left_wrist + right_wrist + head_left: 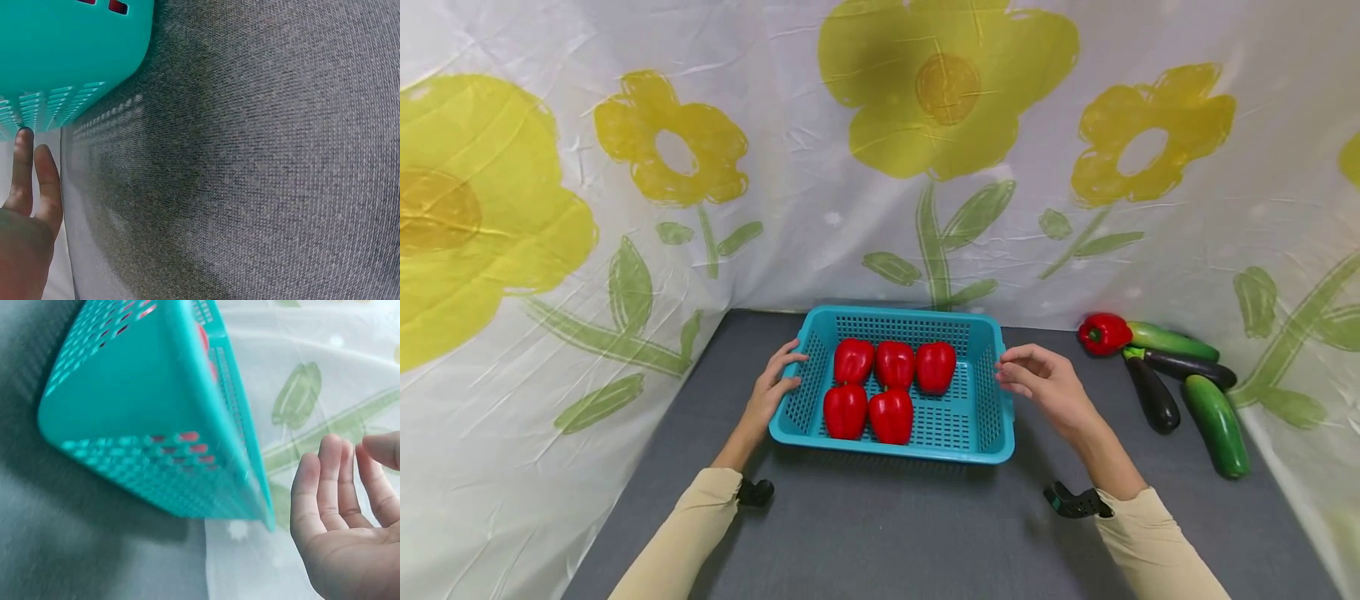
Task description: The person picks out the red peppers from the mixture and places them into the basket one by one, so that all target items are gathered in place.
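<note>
A blue-green plastic basket (895,455) with slotted walls holds several red bell peppers (891,417), gathered toward its left and middle in two rows. At its left end is my left hand (769,385), with fingertips and thumb over the rim. Two fairly straight fingers (22,169) of it show beside the slotted outer wall in the left wrist view. My right hand (1048,386) is by the right end of the basket, fingers loosely bent. In the right wrist view a gap separates those fingertips (306,469) from the basket's rim (206,394), and the palm holds nothing.
On the right of the grey table (880,533) lie another red bell pepper (1105,334), two eggplants (1152,392) and two green zucchini-like vegetables (1217,425). A white curtain (790,167) printed with yellow flowers hangs right behind the table and along its sides.
</note>
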`<state>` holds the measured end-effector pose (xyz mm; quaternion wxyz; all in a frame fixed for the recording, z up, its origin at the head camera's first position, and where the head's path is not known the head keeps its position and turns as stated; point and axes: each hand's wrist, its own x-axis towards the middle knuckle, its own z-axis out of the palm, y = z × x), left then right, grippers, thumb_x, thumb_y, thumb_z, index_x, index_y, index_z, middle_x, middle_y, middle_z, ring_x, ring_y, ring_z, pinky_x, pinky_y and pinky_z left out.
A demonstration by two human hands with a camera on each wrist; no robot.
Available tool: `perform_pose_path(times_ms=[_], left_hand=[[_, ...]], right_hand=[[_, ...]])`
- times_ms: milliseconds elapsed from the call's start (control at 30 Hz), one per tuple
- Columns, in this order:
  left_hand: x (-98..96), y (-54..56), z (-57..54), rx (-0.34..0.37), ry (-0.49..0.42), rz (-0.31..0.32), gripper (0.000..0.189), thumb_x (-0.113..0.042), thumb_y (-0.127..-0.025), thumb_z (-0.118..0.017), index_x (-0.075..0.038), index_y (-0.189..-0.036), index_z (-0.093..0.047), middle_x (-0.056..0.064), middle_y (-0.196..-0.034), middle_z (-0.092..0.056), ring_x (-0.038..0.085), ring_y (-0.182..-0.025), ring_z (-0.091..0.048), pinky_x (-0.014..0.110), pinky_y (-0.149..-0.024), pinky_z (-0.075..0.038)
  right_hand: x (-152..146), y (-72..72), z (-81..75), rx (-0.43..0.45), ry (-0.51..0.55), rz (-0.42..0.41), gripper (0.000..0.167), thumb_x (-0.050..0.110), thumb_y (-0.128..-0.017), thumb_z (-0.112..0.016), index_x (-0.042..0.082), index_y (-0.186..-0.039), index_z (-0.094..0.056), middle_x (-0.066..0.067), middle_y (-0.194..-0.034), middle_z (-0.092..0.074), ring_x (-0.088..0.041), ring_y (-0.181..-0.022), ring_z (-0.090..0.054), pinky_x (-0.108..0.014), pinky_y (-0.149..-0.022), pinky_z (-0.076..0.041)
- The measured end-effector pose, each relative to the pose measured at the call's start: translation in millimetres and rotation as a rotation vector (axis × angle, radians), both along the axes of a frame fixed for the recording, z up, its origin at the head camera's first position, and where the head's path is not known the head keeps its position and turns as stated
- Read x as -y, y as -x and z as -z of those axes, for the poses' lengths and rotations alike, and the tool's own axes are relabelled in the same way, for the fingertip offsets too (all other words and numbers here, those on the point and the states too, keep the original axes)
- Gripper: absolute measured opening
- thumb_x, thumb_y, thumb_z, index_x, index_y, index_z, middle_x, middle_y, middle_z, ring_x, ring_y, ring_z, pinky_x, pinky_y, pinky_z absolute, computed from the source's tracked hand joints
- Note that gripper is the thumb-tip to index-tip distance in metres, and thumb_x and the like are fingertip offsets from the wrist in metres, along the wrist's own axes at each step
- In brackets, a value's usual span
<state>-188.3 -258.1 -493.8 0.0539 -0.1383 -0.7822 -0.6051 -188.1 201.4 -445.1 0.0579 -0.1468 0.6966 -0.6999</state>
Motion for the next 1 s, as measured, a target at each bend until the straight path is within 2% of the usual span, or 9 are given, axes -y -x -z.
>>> perform_pose_path(times_ms=[133,300,333,400,567,600,633,833,1000], left_hand=[[-1.1,-0.8,-1.1,0.005,0.003,-0.006,0.036,0.008,-0.099,-0.047,0.014,-0.134,-0.052,0.028,-0.16,-0.024,0.042,-0.143,-0.024,0.054,-0.103,-0.031],[-1.6,-0.8,-1.8,0.005,-0.005,-0.001,0.036,0.008,-0.099,-0.047,0.015,-0.133,-0.051,0.028,-0.16,-0.023,0.042,-0.144,-0.023,0.052,-0.103,-0.031],[-1.3,-0.4,-1.4,0.007,-0.009,-0.001,0.036,0.008,-0.099,-0.047,0.015,-0.133,-0.051,0.027,-0.161,-0.023,0.042,-0.144,-0.022,0.052,-0.103,-0.031],[1.4,3.9,8.5,-0.002,-0.014,-0.005,0.036,0.006,-0.099,-0.047,0.013,-0.134,-0.052,0.024,-0.162,-0.024,0.039,-0.144,-0.023,0.051,-0.103,-0.031],[0.5,3.6,8.9,-0.012,-0.01,-0.009,0.036,0.006,-0.099,-0.047,0.013,-0.134,-0.052,0.025,-0.161,-0.024,0.04,-0.143,-0.023,0.057,-0.105,-0.029],[-1.0,1.8,4.4,-0.006,-0.009,-0.007,0.036,0.008,-0.099,-0.048,0.015,-0.134,-0.051,0.027,-0.16,-0.024,0.042,-0.143,-0.023,0.059,-0.105,-0.029],[-2.4,-0.8,-0.4,-0.004,-0.005,-0.007,0.035,0.008,-0.098,-0.048,0.016,-0.133,-0.051,0.029,-0.16,-0.024,0.043,-0.143,-0.023,0.058,-0.105,-0.029],[-1.5,-0.8,0.8,-0.023,-0.022,0.01,0.035,0.01,-0.098,-0.047,0.018,-0.132,-0.05,0.031,-0.159,-0.023,0.045,-0.144,-0.022,0.046,-0.103,-0.031],[-0.3,0.3,1.9,-0.038,-0.039,0.018,0.035,0.01,-0.097,-0.048,0.017,-0.132,-0.051,0.032,-0.159,-0.023,0.047,-0.144,-0.02,0.043,-0.102,-0.031]], right_hand=[[-13.6,-5.8,4.7,0.022,0.001,0.04,0.036,0.01,-0.101,-0.063,-0.016,-0.124,-0.053,-0.027,-0.115,-0.064,-0.03,-0.099,-0.069,-0.036,-0.088,-0.054],[-32.1,-12.8,9.9,0.049,0.007,0.079,0.031,0.011,-0.101,-0.064,-0.01,-0.123,-0.058,-0.012,-0.11,-0.069,-0.022,-0.097,-0.07,-0.035,-0.087,-0.054],[-35.9,-14.0,11.6,0.057,0.01,0.083,0.029,0.011,-0.101,-0.064,-0.008,-0.122,-0.059,-0.01,-0.11,-0.07,-0.022,-0.097,-0.07,-0.035,-0.087,-0.054],[-43.6,-16.4,15.1,0.067,0.011,0.089,0.027,0.011,-0.101,-0.064,-0.006,-0.121,-0.061,-0.009,-0.11,-0.07,-0.021,-0.098,-0.07,-0.037,-0.087,-0.053],[-61.6,-20.6,23.3,0.091,-0.008,0.118,0.028,0.014,-0.101,-0.064,-0.005,-0.123,-0.061,-0.006,-0.11,-0.071,-0.018,-0.099,-0.07,-0.037,-0.087,-0.053],[-65.0,-21.1,24.5,0.093,-0.013,0.122,0.029,0.014,-0.101,-0.064,-0.004,-0.123,-0.061,-0.006,-0.11,-0.071,-0.018,-0.099,-0.07,-0.036,-0.087,-0.054],[-68.4,-21.5,25.8,0.097,-0.015,0.125,0.028,0.014,-0.101,-0.064,-0.004,-0.123,-0.062,-0.006,-0.11,-0.071,-0.018,-0.1,-0.07,-0.035,-0.087,-0.054],[-90.8,-20.1,33.0,0.067,0.014,0.105,0.025,0.009,-0.102,-0.061,-0.002,-0.125,-0.063,-0.004,-0.113,-0.071,-0.017,-0.103,-0.069,-0.03,-0.087,-0.053],[-108.6,-13.2,37.6,0.071,0.045,0.123,0.024,0.006,-0.102,-0.061,0.002,-0.125,-0.063,0.0,-0.114,-0.071,-0.013,-0.103,-0.069,-0.028,-0.086,-0.053]])
